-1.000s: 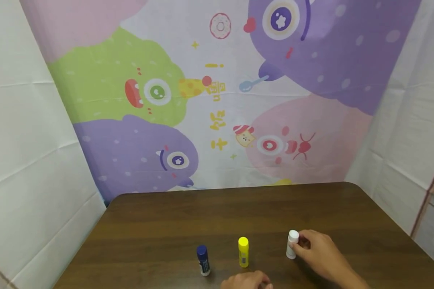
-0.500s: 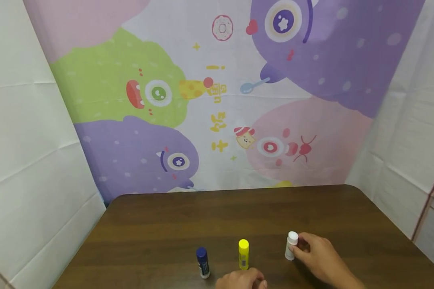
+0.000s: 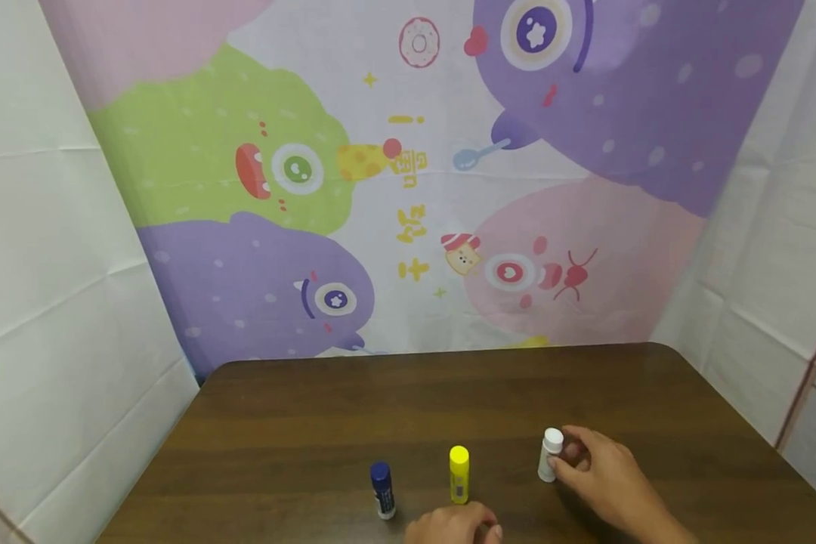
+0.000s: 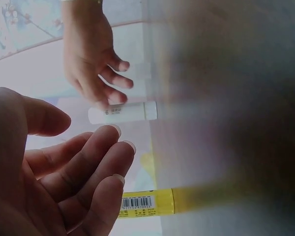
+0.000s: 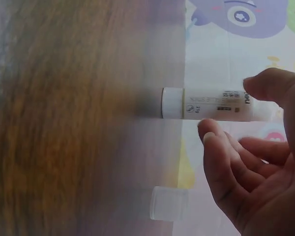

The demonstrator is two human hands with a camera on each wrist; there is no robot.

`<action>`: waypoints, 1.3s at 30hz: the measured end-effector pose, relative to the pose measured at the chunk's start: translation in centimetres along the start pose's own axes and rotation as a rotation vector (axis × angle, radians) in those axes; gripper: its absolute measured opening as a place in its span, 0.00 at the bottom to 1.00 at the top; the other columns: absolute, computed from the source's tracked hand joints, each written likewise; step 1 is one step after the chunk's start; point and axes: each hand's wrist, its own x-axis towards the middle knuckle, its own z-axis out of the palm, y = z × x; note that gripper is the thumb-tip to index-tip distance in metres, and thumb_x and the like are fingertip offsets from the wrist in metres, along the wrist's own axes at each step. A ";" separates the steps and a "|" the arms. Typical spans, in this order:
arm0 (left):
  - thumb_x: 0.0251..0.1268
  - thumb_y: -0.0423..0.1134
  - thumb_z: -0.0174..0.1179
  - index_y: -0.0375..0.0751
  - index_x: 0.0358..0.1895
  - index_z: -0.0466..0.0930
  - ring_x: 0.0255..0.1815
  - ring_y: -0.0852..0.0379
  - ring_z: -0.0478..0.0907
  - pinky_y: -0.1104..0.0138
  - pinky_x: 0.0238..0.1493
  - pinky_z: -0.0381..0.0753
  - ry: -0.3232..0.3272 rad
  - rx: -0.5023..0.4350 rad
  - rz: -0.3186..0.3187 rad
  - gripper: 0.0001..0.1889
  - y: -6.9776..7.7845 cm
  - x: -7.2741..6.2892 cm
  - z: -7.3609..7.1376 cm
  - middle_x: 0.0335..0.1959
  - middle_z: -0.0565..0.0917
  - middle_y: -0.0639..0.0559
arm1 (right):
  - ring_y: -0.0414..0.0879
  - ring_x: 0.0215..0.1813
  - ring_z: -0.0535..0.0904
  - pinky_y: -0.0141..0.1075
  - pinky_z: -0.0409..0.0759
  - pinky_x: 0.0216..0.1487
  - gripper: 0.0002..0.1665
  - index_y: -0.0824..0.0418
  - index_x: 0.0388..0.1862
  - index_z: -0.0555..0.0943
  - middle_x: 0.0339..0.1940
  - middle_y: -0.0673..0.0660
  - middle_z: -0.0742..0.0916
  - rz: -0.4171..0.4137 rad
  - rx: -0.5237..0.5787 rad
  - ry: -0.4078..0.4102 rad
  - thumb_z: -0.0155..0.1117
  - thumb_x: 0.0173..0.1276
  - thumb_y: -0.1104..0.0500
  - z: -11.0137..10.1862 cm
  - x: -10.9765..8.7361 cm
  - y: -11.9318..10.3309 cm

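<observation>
My right hand [image 3: 605,476] pinches a white glue stick [image 3: 547,467] that stands upright on the right part of the table. In the right wrist view the thumb lies on one side of the white glue stick [image 5: 216,104], with fingertips right at its other side. A yellow glue stick [image 3: 459,476] stands upright in the middle, a navy-capped glue stick [image 3: 382,491] to its left. Just in front of the yellow one is my left hand [image 3: 452,525], holding nothing. Its fingers are loosely bent in the left wrist view, overlapping part of the yellow glue stick [image 4: 146,202].
The dark wooden table [image 3: 299,423] reaches back to a cartoon-printed cloth [image 3: 408,302]. White cloth panels [image 3: 68,227] hang at both sides. A small translucent cylinder-like thing [image 5: 167,204] shows beyond the right fingers in the right wrist view.
The white glue stick has shifted very slightly away from me with my right hand around it. My left hand has moved a little to the left. The other two glue sticks stay put.
</observation>
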 end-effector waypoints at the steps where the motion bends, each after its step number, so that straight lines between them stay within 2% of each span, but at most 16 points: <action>1: 0.68 0.54 0.59 0.54 0.37 0.84 0.20 0.70 0.72 0.65 0.24 0.71 -0.001 -0.004 0.000 0.11 0.0 0.0 0.0 0.21 0.79 0.68 | 0.39 0.33 0.76 0.33 0.77 0.35 0.37 0.71 0.62 0.76 0.37 0.50 0.83 0.006 -0.005 0.012 0.75 0.62 0.49 -0.2 -0.1 -0.1; 4: 0.68 0.54 0.59 0.52 0.37 0.84 0.20 0.69 0.72 0.66 0.24 0.71 -0.006 -0.016 -0.005 0.11 -0.1 0.0 0.0 0.21 0.78 0.67 | 0.37 0.32 0.76 0.35 0.77 0.35 0.44 0.72 0.66 0.72 0.41 0.52 0.83 0.008 -0.029 0.043 0.74 0.63 0.45 -0.7 -0.5 -0.3; 7: 0.68 0.54 0.60 0.52 0.37 0.84 0.20 0.68 0.72 0.65 0.24 0.72 -0.015 -0.027 -0.015 0.12 -0.2 0.1 0.1 0.21 0.79 0.67 | 0.35 0.31 0.77 0.35 0.77 0.35 0.44 0.72 0.67 0.71 0.43 0.54 0.83 -0.014 -0.055 0.103 0.74 0.63 0.45 -1.1 -0.9 -0.5; 12: 0.68 0.53 0.60 0.51 0.37 0.84 0.21 0.67 0.73 0.63 0.25 0.73 -0.040 -0.049 -0.036 0.11 -0.5 0.1 0.3 0.21 0.79 0.66 | 0.34 0.30 0.76 0.33 0.76 0.33 0.38 0.66 0.66 0.73 0.41 0.52 0.82 -0.056 -0.043 0.198 0.75 0.63 0.49 -1.4 -1.5 -1.3; 17: 0.69 0.54 0.59 0.51 0.38 0.84 0.21 0.66 0.73 0.62 0.26 0.74 -0.061 -0.063 -0.050 0.12 -0.8 0.2 0.5 0.22 0.79 0.65 | 0.33 0.30 0.75 0.32 0.76 0.32 0.28 0.61 0.57 0.78 0.35 0.47 0.81 -0.077 0.007 0.206 0.76 0.61 0.54 -1.3 -2.0 -2.5; 22: 0.69 0.54 0.60 0.52 0.37 0.84 0.21 0.67 0.73 0.62 0.25 0.73 -0.045 -0.063 -0.035 0.12 -0.9 0.0 0.5 0.22 0.79 0.65 | 0.34 0.32 0.75 0.31 0.77 0.33 0.16 0.59 0.48 0.82 0.32 0.44 0.80 -0.048 0.066 0.119 0.74 0.63 0.58 -1.0 -2.1 -3.3; 27: 0.68 0.55 0.60 0.56 0.37 0.84 0.21 0.69 0.73 0.64 0.25 0.72 0.012 -0.015 0.002 0.10 -1.0 -0.3 0.5 0.23 0.79 0.69 | 0.35 0.32 0.76 0.31 0.77 0.35 0.10 0.56 0.44 0.83 0.30 0.43 0.81 0.014 0.092 -0.012 0.71 0.67 0.54 -0.8 -2.1 -3.9; 31: 0.67 0.55 0.60 0.59 0.37 0.84 0.22 0.70 0.73 0.65 0.24 0.70 0.064 0.033 0.032 0.08 -1.1 -0.6 0.4 0.23 0.79 0.70 | 0.34 0.31 0.76 0.31 0.76 0.33 0.07 0.53 0.40 0.83 0.27 0.40 0.81 -0.037 0.106 -0.095 0.69 0.69 0.52 -0.4 -2.0 -4.2; 39: 0.68 0.53 0.60 0.54 0.38 0.84 0.21 0.70 0.73 0.67 0.24 0.72 0.035 0.017 0.026 0.10 -0.9 -0.5 0.2 0.23 0.80 0.68 | 0.31 0.28 0.74 0.31 0.75 0.29 0.11 0.54 0.41 0.83 0.25 0.37 0.79 -0.178 0.064 -0.199 0.69 0.68 0.48 0.6 -1.6 -5.0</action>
